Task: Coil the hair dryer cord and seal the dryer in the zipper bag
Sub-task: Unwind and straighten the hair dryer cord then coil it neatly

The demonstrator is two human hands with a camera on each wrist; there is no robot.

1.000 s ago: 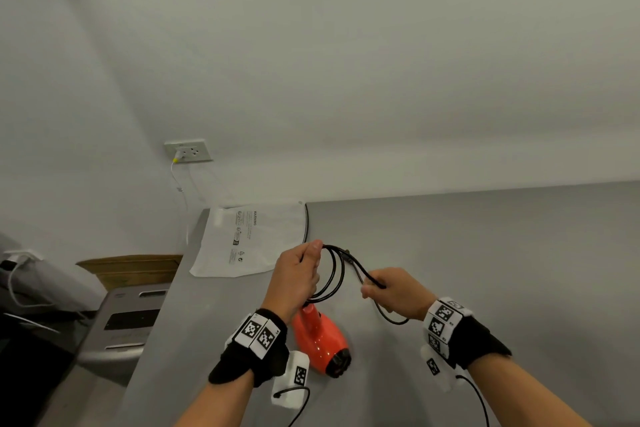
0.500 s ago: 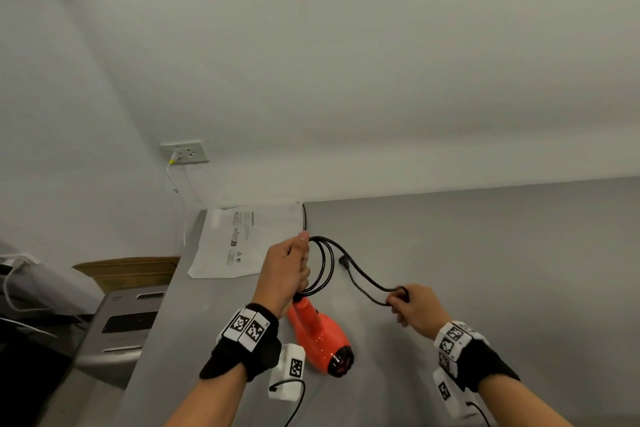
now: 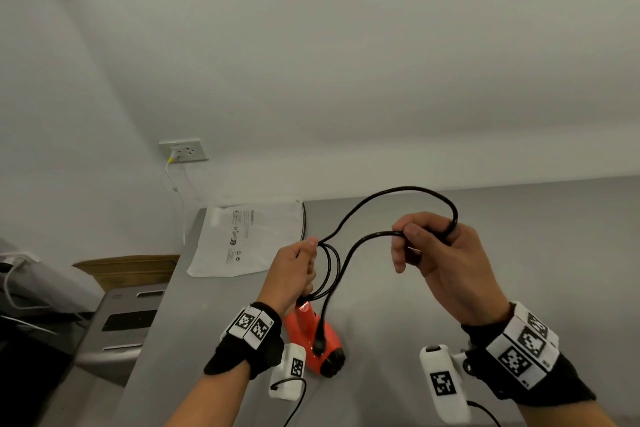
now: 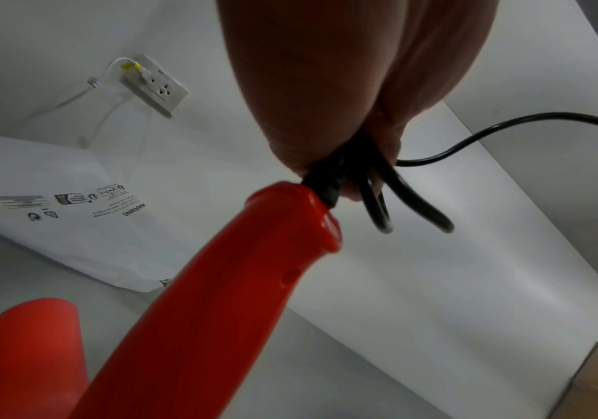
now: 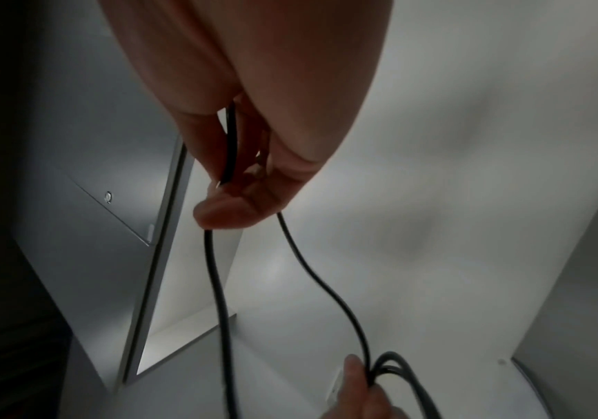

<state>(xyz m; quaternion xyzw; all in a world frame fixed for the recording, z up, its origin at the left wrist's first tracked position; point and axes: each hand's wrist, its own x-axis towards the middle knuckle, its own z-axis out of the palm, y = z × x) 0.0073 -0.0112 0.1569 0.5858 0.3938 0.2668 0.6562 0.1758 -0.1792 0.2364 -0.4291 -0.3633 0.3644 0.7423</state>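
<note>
Spreading across the lower part of the head view, the grey bench (image 3: 450,288) carries everything, and only this view shows it whole. At its far left corner lies the white zipper bag (image 3: 249,236), flat, its printed warning label facing up; the left wrist view shows the same bag (image 4: 57,198) close enough to read the word WARNING. Nearer the person, the orange hair dryer (image 3: 318,340) stands between the two forearms, its handle rising toward the left hand (image 3: 294,270). The left wrist view alone shows how the handle end (image 4: 290,221) meets the black cord (image 3: 398,194) just under that hand. The left hand's fingers (image 4: 325,99) are clenched around several gathered loops of cord, which hang out below them. From there one strand arcs up and over to the right hand (image 3: 440,253), held higher and well apart from the left. The right wrist view shows its fingers (image 5: 232,209) curled and pinching the cord, with two strands dropping toward the left hand's bundle. The plug (image 3: 318,345) dangles in front of the dryer body, seen only from the head. A wall socket (image 3: 183,150) sits above the bag.
</note>
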